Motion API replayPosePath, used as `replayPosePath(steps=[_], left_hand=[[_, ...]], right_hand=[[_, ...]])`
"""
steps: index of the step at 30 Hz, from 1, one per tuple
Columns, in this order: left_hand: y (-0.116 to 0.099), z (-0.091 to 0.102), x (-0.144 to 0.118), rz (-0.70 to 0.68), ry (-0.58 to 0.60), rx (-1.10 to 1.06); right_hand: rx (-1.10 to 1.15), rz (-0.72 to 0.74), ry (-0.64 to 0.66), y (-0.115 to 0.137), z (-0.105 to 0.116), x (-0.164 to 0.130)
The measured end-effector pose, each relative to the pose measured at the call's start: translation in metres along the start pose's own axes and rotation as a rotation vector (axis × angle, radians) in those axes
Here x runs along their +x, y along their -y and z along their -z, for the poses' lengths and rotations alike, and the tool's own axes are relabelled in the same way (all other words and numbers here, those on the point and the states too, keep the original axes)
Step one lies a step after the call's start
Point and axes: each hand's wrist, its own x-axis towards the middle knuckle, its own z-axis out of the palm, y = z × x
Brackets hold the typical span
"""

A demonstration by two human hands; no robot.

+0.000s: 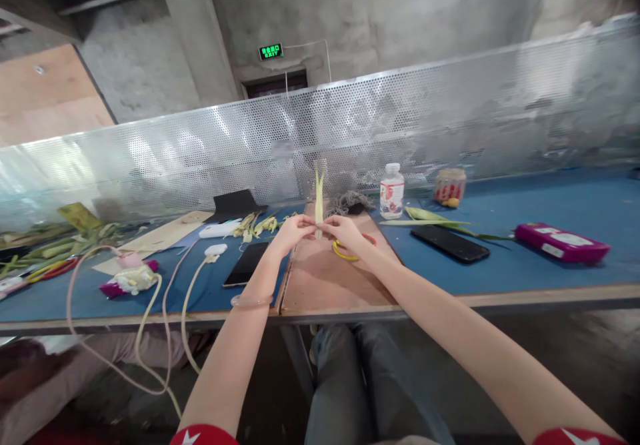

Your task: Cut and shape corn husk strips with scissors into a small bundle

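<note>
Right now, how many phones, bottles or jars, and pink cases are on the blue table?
Phones: 2, one left of the hands, one to the right
Bottles or jars: 2, white bottle, jar
Pink cases: 1
Total: 5

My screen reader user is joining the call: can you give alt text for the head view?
Both hands, left hand and right hand, pinch an upright pale green leaf strip over a brown board on a blue table. Yellow-handled scissors lie under the right hand; a black phone and white bottle sit to the right.
</note>
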Motion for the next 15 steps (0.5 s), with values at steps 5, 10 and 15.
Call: replayPosePath(steps=[5, 10, 15], left_hand=[[-0.0038, 0.0008, -0.0008, 0.015, -0.005, 0.042], [-0.0045, 0.0014, -0.0009, 0.037, 0.012, 0.074], [0.0004, 0.0006, 0.0009, 0.068, 0.052, 0.063]], right_hand=[[0.009, 0.002, 0.01, 0.0005, 0.0001, -0.0004], [0.002, 0.003, 0.046, 0.0011, -0.0009, -0.0015], [-0.021, 0.005, 0.082, 0.0011, -0.0025, -0.0029]])
